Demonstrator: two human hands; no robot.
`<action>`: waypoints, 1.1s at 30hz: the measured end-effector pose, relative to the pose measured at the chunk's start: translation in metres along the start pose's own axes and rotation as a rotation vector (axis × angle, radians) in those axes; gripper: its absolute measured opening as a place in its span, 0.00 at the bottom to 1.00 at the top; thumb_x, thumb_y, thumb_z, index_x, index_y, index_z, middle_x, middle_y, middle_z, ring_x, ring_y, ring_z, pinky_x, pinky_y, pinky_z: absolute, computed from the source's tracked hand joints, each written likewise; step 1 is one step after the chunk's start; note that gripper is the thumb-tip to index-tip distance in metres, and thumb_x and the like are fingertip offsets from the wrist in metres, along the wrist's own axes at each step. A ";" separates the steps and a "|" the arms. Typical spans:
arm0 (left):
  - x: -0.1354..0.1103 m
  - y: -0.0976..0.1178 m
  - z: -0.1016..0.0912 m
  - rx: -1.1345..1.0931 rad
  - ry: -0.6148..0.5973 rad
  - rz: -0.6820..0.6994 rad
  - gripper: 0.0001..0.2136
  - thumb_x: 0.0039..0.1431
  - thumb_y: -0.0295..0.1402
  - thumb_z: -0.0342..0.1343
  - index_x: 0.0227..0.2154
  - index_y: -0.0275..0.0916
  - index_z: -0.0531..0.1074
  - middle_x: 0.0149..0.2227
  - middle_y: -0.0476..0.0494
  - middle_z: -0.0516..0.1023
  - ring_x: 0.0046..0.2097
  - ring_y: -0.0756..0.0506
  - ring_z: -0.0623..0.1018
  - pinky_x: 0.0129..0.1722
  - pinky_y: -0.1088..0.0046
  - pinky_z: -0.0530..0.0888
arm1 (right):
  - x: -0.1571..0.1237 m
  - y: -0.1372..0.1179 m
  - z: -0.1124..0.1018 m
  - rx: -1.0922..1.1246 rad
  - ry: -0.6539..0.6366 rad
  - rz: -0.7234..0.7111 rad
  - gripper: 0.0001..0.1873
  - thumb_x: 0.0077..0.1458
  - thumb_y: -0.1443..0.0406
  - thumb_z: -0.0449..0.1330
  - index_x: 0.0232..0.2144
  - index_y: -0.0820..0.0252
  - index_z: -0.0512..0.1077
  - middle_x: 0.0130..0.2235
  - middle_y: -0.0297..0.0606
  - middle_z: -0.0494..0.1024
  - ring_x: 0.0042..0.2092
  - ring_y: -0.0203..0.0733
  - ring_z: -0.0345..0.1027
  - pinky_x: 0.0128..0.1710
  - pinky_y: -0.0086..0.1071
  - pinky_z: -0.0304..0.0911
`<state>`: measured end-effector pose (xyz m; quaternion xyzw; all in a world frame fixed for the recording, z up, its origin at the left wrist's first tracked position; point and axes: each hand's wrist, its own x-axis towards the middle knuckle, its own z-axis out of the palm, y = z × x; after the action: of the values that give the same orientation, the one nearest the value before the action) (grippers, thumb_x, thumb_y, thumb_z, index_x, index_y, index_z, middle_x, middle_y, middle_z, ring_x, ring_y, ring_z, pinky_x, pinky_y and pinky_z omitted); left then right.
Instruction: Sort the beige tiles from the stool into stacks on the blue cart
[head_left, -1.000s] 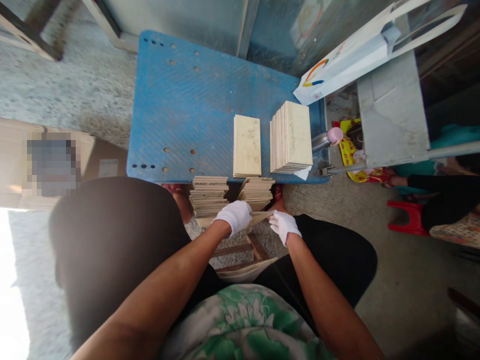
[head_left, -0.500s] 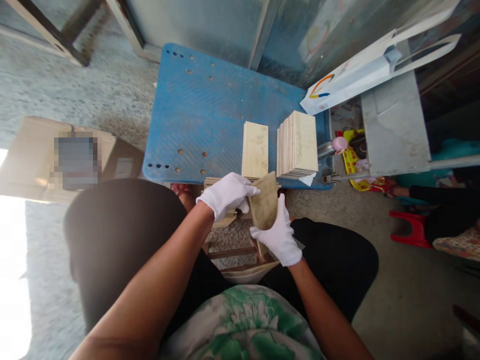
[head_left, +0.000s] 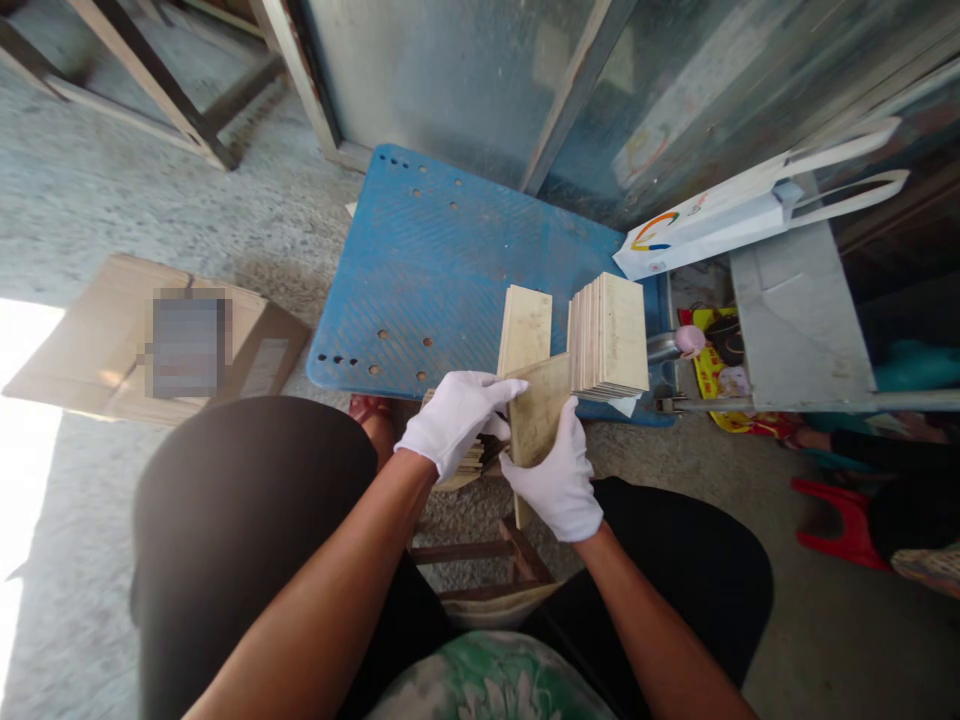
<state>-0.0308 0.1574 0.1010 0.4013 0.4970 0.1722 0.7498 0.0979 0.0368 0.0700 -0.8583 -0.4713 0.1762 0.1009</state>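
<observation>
Both my left hand (head_left: pixel 456 420) and my right hand (head_left: pixel 553 480), in white cotton gloves, grip a thin pale wooden board (head_left: pixel 537 412) held tilted between them. The left fingertips press its upper left edge, and the right hand holds it from below. Just beyond it, a flat-lying stack of pale boards (head_left: pixel 525 330) and a taller stack on edge (head_left: pixel 607 335) rest on a blue perforated plastic pallet (head_left: pixel 427 270). A lower pile of boards (head_left: pixel 466 462) lies mostly hidden behind my left hand.
A flattened cardboard box (head_left: pixel 112 345) lies on the concrete floor at left. A white paper bag (head_left: pixel 720 225) rests on a grey slab (head_left: pixel 799 320) at right. A seated person's leg (head_left: pixel 847 445) and a red plastic stool (head_left: pixel 840 520) are beyond. A low wooden frame (head_left: pixel 480 555) stands between my knees.
My hands have lifted the board from low and nearly flat to a raised, tilted position. The view has also tipped, so the pallet sits lower in the picture.
</observation>
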 end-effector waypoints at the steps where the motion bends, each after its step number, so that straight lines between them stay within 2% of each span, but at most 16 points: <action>1: 0.002 -0.001 0.000 -0.060 0.025 0.035 0.14 0.51 0.43 0.58 0.28 0.34 0.74 0.26 0.45 0.77 0.23 0.50 0.73 0.25 0.75 0.68 | 0.010 -0.005 -0.002 -0.011 -0.011 0.034 0.67 0.36 0.47 0.66 0.67 0.66 0.35 0.66 0.55 0.49 0.62 0.63 0.53 0.57 0.50 0.59; 4: 0.009 -0.010 -0.003 -0.153 0.127 0.113 0.16 0.53 0.44 0.55 0.32 0.34 0.74 0.31 0.44 0.77 0.27 0.50 0.74 0.30 0.75 0.70 | 0.051 -0.019 -0.012 -0.066 -0.057 0.121 0.67 0.35 0.45 0.65 0.67 0.68 0.37 0.64 0.57 0.52 0.60 0.64 0.56 0.57 0.51 0.58; 7: 0.016 -0.024 -0.004 -0.052 0.174 0.078 0.14 0.55 0.42 0.51 0.30 0.35 0.73 0.29 0.45 0.76 0.28 0.50 0.74 0.29 0.76 0.68 | 0.099 -0.030 -0.020 -0.099 -0.101 0.162 0.69 0.35 0.42 0.65 0.66 0.74 0.38 0.62 0.61 0.58 0.59 0.63 0.59 0.57 0.48 0.57; 11: 0.018 -0.041 0.004 0.159 0.075 0.035 0.12 0.55 0.40 0.52 0.26 0.36 0.75 0.25 0.45 0.75 0.28 0.48 0.74 0.29 0.74 0.67 | 0.158 -0.038 -0.016 -0.090 -0.121 0.209 0.71 0.34 0.40 0.64 0.66 0.77 0.37 0.60 0.61 0.62 0.60 0.62 0.59 0.58 0.46 0.57; 15: 0.014 -0.050 0.013 0.438 -0.050 0.003 0.13 0.58 0.39 0.49 0.29 0.37 0.76 0.27 0.44 0.78 0.31 0.46 0.75 0.32 0.73 0.66 | 0.198 -0.037 0.004 -0.100 -0.130 0.283 0.73 0.30 0.42 0.68 0.66 0.79 0.39 0.61 0.62 0.61 0.61 0.60 0.58 0.59 0.43 0.57; 20: 0.013 -0.057 0.015 0.537 -0.058 -0.022 0.14 0.58 0.40 0.48 0.31 0.39 0.76 0.35 0.41 0.80 0.38 0.43 0.77 0.36 0.71 0.67 | 0.224 -0.031 0.036 -0.130 -0.146 0.381 0.75 0.28 0.44 0.70 0.65 0.81 0.38 0.59 0.66 0.62 0.60 0.59 0.58 0.57 0.43 0.59; 23: 0.013 -0.062 0.016 0.530 -0.051 -0.049 0.13 0.58 0.41 0.49 0.32 0.40 0.76 0.35 0.42 0.80 0.39 0.43 0.77 0.36 0.71 0.67 | 0.233 -0.029 0.050 -0.143 -0.154 0.392 0.75 0.27 0.45 0.71 0.65 0.80 0.39 0.59 0.66 0.62 0.61 0.60 0.58 0.58 0.44 0.58; 33: 0.014 -0.072 0.022 0.520 -0.075 -0.094 0.15 0.58 0.43 0.50 0.39 0.41 0.77 0.39 0.40 0.80 0.43 0.42 0.78 0.43 0.72 0.69 | 0.244 -0.038 0.066 -0.207 -0.184 0.394 0.77 0.27 0.44 0.71 0.65 0.81 0.35 0.60 0.70 0.58 0.61 0.63 0.56 0.58 0.47 0.58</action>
<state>-0.0157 0.1127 0.0407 0.5631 0.5143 -0.0112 0.6467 0.1623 0.2636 -0.0277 -0.9198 -0.3176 0.2206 -0.0674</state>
